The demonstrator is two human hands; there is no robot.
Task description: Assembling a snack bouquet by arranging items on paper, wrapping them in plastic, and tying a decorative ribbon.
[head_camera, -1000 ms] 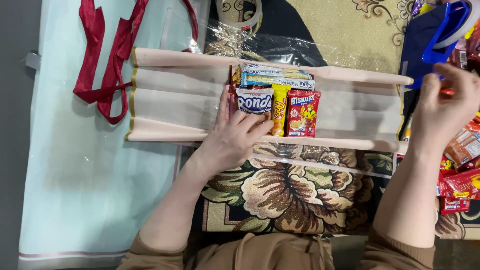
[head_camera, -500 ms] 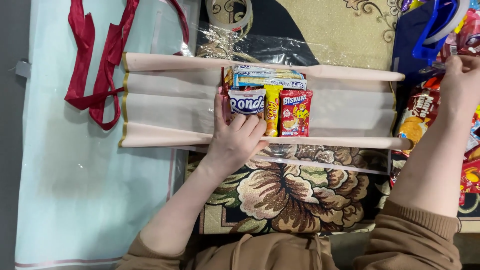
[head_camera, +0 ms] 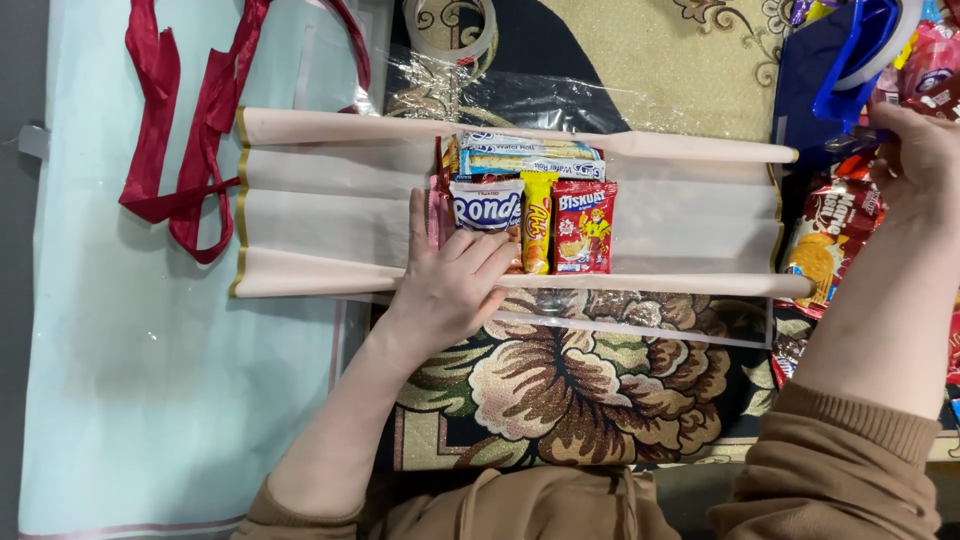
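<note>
Floral carpet (head_camera: pixel 590 390) is overlaid by pleated pink wrapping paper (head_camera: pixel 330 210). Upright snack packets (head_camera: pixel 535 215) are pinned flat by the left hand (head_camera: pixel 450 285), fingers spread. A red wrapper heap (head_camera: pixel 835 235) is reached by the right hand (head_camera: pixel 915 150); its grip cannot be determined.

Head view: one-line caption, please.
Left hand presses snack packets onto pink pleated wrapping paper; right hand reaches the snack pile.

White-blue snack packet (head_camera: pixel 486 208), yellow bar (head_camera: pixel 537 222), red packet (head_camera: pixel 584 227), two long wafer packs (head_camera: pixel 530 156) above, red pile (head_camera: pixel 835 235) at right
</note>
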